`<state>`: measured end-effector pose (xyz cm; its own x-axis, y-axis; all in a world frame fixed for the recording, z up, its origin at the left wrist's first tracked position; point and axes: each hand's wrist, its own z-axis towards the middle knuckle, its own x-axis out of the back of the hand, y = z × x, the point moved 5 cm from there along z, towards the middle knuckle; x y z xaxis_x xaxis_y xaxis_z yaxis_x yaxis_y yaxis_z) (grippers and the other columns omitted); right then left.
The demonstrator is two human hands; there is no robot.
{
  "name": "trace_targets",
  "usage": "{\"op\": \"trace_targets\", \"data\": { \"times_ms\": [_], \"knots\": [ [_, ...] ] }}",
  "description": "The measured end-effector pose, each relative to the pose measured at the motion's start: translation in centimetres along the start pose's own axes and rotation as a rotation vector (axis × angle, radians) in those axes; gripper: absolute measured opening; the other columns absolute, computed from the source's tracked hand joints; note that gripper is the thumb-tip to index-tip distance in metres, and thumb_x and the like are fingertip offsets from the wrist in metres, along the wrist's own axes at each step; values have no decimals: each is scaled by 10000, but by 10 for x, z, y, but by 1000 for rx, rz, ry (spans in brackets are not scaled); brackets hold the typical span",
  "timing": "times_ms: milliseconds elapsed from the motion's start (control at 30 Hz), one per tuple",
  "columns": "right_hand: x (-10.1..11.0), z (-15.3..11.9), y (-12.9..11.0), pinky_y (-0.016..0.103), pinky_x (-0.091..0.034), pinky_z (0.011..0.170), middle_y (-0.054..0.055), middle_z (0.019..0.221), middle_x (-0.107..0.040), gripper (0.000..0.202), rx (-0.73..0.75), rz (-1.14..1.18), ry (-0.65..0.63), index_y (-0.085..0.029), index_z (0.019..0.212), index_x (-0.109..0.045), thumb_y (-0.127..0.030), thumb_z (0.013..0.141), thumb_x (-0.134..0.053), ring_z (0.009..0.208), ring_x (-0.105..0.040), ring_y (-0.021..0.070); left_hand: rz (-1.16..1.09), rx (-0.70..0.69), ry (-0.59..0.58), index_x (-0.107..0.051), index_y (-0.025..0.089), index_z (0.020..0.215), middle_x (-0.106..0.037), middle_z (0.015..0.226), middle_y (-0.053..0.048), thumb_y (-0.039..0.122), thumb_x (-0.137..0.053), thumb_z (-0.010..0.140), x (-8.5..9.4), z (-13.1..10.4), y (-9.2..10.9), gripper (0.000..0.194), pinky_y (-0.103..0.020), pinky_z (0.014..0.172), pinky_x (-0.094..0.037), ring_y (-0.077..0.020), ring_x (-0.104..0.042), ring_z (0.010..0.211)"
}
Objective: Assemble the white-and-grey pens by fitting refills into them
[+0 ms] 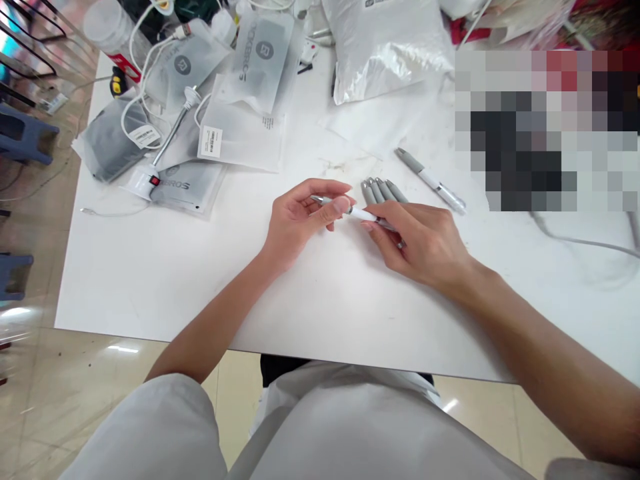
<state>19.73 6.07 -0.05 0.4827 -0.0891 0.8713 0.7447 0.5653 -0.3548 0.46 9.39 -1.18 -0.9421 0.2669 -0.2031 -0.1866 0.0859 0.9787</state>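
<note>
A white and grey pen [361, 213] is held between both hands above the white table [300, 300]. My left hand [305, 213] pinches its grey tip end between thumb and fingers. Around its other end, my right hand [417, 240] is closed, and the fingers cover part of the barrel. Several grey-tipped pens [383, 191] lie side by side just behind my right hand, partly hidden by it. Farther right and back lies one more grey and white pen [433, 181], slanting on the table.
Frosted packages [260, 60] and a white lamp with a metal stem [143, 181] crowd the back left, beside a clear jar [113, 30]. A large plastic bag [390, 50] stands at the back. A cable [590, 241] crosses the right side.
</note>
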Motion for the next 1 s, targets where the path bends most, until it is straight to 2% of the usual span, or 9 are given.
{"op": "trace_targets", "data": {
  "times_ms": [200,300,467,667,767,1000],
  "knots": [
    [-1,-2,3,368,-500,636,72,759,-701,342,2,13,4,-192,1226,-677,-408,1127,-431,651,-689,249,4,-21,-49,-826,251,1026,-819,1069,-58,493,-925,842,-1,0,1,320,-295,700,-566,-149,-708,845],
    [-3,-3,4,379,-512,647,77,783,-711,361,8,27,-4,-195,1281,-668,-410,1125,-422,676,-703,261,12,-13,-23,-831,249,968,-808,993,-46,510,-919,845,0,1,-2,302,-302,680,-554,-138,-681,784],
    [-2,-2,3,372,-517,651,77,769,-706,362,7,29,-2,-184,1249,-678,-406,1124,-421,678,-704,257,6,-22,-15,-820,247,914,-754,840,-9,522,-929,829,2,2,-6,308,-290,652,-536,-103,-612,663],
    [-1,-1,4,375,-500,631,80,772,-708,364,-22,28,-13,-194,1236,-681,-425,1122,-423,662,-704,263,-8,5,-49,-806,239,998,-790,1033,-36,446,-980,782,0,1,-1,346,-271,693,-565,-115,-670,770],
    [-2,-2,4,375,-491,630,77,753,-699,356,-15,23,-19,-191,1206,-683,-429,1123,-432,644,-693,255,6,1,-69,-800,228,997,-797,1095,-56,439,-960,810,-1,0,0,325,-278,711,-568,-126,-690,810],
    [-2,-1,2,356,-457,613,61,742,-689,344,7,5,0,-182,1192,-686,-401,1125,-429,608,-652,233,16,2,-66,-800,222,975,-787,1045,-40,397,-940,841,-1,0,0,261,-257,701,-569,-108,-664,771]
  ]
}}
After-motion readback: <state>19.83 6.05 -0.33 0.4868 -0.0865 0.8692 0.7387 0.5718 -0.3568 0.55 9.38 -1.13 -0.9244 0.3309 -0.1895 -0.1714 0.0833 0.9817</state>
